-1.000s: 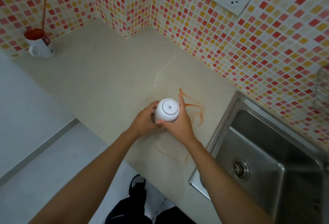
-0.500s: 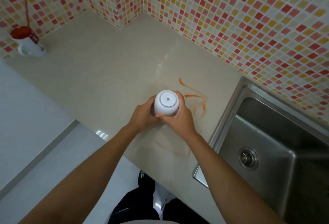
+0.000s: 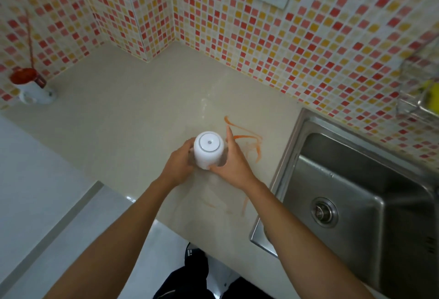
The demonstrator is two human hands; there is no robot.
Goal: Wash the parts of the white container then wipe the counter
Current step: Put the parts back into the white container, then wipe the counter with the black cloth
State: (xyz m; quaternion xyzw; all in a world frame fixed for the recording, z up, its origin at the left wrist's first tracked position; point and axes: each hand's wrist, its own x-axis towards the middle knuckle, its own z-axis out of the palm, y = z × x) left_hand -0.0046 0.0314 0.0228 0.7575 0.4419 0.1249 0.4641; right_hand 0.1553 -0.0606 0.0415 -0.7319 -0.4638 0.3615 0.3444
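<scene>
White container (image 3: 208,150) gripped both sides, left hand (image 3: 179,166) wrapped round, right hand (image 3: 231,164) fingers (image 3: 230,135) partly splayed; probably steadying to separate parts; left of sink (image 3: 356,194); orange smears (image 3: 247,141) beside it on counter (image 3: 123,118).

Smooth white plastic container (image 3: 209,150), glossy beige counter (image 3: 133,118), brushed steel sink (image 3: 370,180)

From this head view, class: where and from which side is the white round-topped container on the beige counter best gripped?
Grip the white round-topped container around its smooth side wall, coming from left and right. It stands upright with a domed, handle-free top, and the left hand and right hand already cup opposite sides.
</scene>
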